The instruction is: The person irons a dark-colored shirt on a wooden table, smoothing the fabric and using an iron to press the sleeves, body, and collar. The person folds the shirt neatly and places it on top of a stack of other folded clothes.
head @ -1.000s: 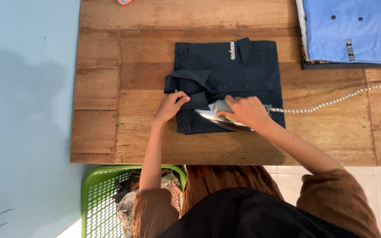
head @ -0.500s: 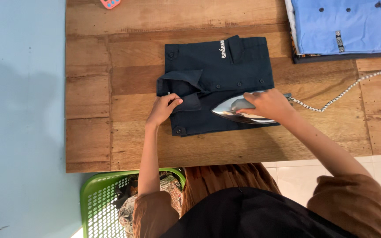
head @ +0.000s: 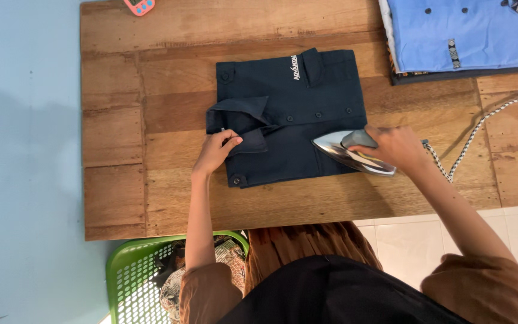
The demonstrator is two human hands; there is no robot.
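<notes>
A folded dark navy shirt (head: 298,102) lies flat on the wooden table (head: 151,120), collar to the left. My left hand (head: 216,150) pinches the collar edge at the shirt's left side. My right hand (head: 398,147) grips the handle of a shiny metal iron (head: 346,150), which rests on the shirt's lower right corner, tip pointing left. A braided black-and-white cord (head: 469,135) runs from the iron to the right.
A stack of folded clothes topped by a light blue shirt (head: 469,33) sits at the table's far right corner. A small pink gadget (head: 138,6) lies at the far edge. A green laundry basket (head: 133,270) with clothes stands on the floor by my left side.
My right hand has slid the iron to the right across the shirt, from near the collar to its right edge. My left hand stayed on the collar.
</notes>
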